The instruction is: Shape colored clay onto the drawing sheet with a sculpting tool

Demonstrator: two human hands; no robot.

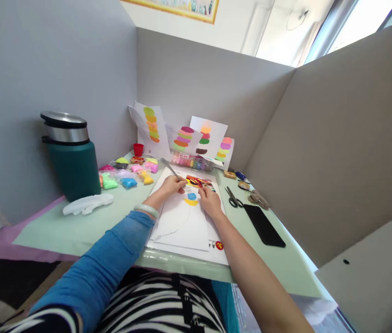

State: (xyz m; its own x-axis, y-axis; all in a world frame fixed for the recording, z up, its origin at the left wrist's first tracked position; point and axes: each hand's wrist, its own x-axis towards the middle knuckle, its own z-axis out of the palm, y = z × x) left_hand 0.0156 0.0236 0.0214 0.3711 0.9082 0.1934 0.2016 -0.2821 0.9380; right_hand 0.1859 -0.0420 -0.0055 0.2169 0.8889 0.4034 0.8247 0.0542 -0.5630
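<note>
My left hand, with a blue sleeve and a pale bangle at the wrist, is closed around a thin grey tool, perhaps a blade or spatula, slanting up and left. My right hand is closed at the right side of the white paper; whatever its fingers hold is hidden. Between the hands, a blue patch sits just above a yellow half-round patch on the paper. A thin curved line runs down the sheet. Behind the hands lies a colourful printed picture, partly covered.
At the left stand a teal bottle and a crumpled white tissue. Several bagged clay pieces and a red cup lie behind. Scissors and a black phone-like slab are right. Colour-swatch sheets lean against the partition.
</note>
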